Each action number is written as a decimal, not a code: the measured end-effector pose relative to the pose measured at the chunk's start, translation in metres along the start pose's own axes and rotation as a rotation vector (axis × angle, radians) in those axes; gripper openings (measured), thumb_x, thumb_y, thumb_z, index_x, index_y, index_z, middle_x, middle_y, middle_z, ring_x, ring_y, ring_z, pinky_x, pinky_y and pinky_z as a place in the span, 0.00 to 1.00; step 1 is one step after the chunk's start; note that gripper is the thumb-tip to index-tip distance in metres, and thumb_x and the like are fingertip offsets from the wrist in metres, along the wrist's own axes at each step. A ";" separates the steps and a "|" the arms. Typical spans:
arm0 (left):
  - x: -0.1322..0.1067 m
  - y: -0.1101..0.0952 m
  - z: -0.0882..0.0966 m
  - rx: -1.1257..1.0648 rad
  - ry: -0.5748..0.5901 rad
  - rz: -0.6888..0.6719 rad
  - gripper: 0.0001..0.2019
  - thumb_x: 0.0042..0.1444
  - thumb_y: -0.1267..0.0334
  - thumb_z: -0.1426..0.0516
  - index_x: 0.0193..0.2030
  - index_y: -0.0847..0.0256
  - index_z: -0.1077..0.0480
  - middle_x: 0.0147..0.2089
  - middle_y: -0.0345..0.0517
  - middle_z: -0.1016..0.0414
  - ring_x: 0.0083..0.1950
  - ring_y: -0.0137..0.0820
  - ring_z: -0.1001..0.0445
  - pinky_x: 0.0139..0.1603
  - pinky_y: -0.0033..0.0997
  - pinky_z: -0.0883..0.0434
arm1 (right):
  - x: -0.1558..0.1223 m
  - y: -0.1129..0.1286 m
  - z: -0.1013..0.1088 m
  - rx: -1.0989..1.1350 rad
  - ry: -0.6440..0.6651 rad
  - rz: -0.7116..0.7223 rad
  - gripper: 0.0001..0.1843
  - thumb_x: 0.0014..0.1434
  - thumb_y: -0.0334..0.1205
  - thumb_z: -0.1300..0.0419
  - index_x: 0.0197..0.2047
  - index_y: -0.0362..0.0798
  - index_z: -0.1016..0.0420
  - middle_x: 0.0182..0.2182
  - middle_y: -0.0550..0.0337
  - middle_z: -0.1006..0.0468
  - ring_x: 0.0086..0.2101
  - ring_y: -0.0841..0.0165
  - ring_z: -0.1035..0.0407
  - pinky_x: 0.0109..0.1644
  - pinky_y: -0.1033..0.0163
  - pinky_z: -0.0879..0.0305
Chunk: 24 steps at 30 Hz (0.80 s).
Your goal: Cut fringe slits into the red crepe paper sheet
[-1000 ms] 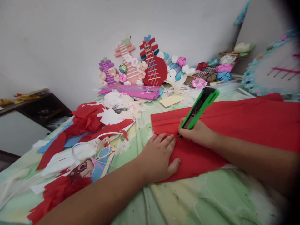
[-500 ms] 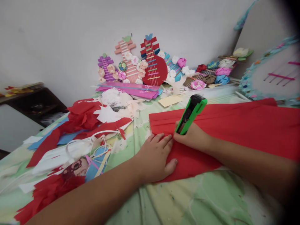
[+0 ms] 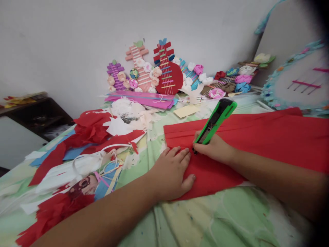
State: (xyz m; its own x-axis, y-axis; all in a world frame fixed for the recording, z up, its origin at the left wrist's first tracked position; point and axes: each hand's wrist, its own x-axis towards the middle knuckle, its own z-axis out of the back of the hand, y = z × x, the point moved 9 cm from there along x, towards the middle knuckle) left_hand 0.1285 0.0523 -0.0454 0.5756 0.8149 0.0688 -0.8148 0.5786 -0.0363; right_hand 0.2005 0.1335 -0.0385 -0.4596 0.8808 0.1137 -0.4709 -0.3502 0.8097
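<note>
A long folded sheet of red paper (image 3: 257, 137) lies across a green patterned cloth (image 3: 218, 223). My left hand (image 3: 172, 173) lies flat on the sheet's near left end, fingers stretched out and pressing it down. Just right of those fingers, my right hand (image 3: 214, 148) is closed around a green and black utility knife (image 3: 217, 120). The knife slants up to the right, and its tip touches the red paper close to my left fingertips.
Red, white and blue paper scraps (image 3: 97, 132) with white cord lie to the left. Paper guitars and paper flowers (image 3: 164, 70) lean on the wall behind. A pink paper stack (image 3: 144, 97) lies before them. A round blue-trimmed board (image 3: 298, 82) stands at right, a dark cabinet (image 3: 36, 118) at left.
The knife handle tipped more upright half a second ago and has leaned back to the right. My right hand shifted slightly along the paper. My left hand stayed pressed down.
</note>
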 end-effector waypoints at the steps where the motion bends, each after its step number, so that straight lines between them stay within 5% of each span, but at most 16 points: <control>1: 0.000 0.000 0.000 0.001 0.000 -0.001 0.30 0.57 0.51 0.57 0.60 0.70 0.45 0.61 0.54 0.45 0.60 0.47 0.46 0.58 0.51 0.48 | 0.000 -0.001 -0.001 -0.010 0.003 -0.007 0.05 0.44 0.35 0.49 0.20 0.49 0.43 0.20 0.65 0.36 0.24 0.73 0.39 0.29 0.67 0.40; 14: 0.000 0.000 0.000 0.005 0.026 0.008 0.30 0.57 0.51 0.58 0.59 0.72 0.44 0.61 0.56 0.44 0.60 0.48 0.46 0.59 0.50 0.49 | -0.001 -0.003 -0.005 -0.200 -0.032 0.001 0.10 0.44 0.39 0.48 0.19 0.49 0.48 0.17 0.65 0.38 0.21 0.73 0.40 0.25 0.66 0.44; 24: 0.000 0.000 0.000 0.019 0.021 -0.004 0.30 0.57 0.51 0.58 0.60 0.71 0.46 0.62 0.54 0.45 0.61 0.47 0.47 0.58 0.51 0.48 | 0.001 -0.006 0.004 -0.090 -0.056 -0.043 0.05 0.44 0.38 0.48 0.21 0.48 0.41 0.19 0.65 0.36 0.24 0.72 0.38 0.28 0.67 0.41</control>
State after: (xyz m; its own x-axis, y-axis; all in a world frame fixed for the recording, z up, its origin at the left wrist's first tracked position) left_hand 0.1286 0.0517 -0.0455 0.5804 0.8130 0.0476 -0.8133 0.5816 -0.0172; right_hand 0.2059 0.1375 -0.0411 -0.3962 0.9110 0.1142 -0.5562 -0.3371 0.7596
